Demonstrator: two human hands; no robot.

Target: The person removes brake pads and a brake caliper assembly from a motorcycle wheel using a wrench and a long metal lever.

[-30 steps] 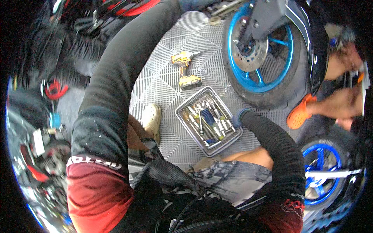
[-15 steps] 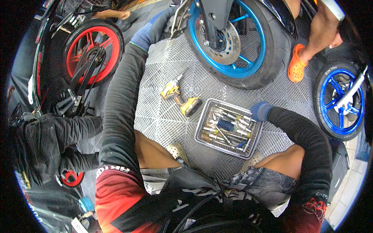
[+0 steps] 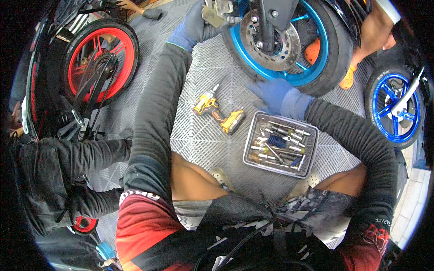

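Observation:
My gloved left hand (image 3: 195,28) grips a brake caliper (image 3: 216,12) at the top, beside the blue front wheel (image 3: 318,63) with its perforated disc (image 3: 289,56). My gloved right hand (image 3: 275,98) is in the air below that wheel, just above a plastic tray (image 3: 315,141) of sockets and wrenches; its fingers point left and are smeared by motion. A yellow-black cordless power tool (image 3: 230,123) lies on the grey grid floor mat (image 3: 199,151), left of the tray.
A motorcycle with a red wheel (image 3: 129,54) is at upper left, another blue wheel (image 3: 398,135) at right. A person in dark trousers (image 3: 86,162) is at lower left. Another person's bare leg (image 3: 377,27) and orange clog (image 3: 346,79) are at upper right.
My right hand has risen from the tray's right edge toward the wheel, moving up and left. My left hand has shifted slightly right with the caliper, which sits higher beside the wheel.

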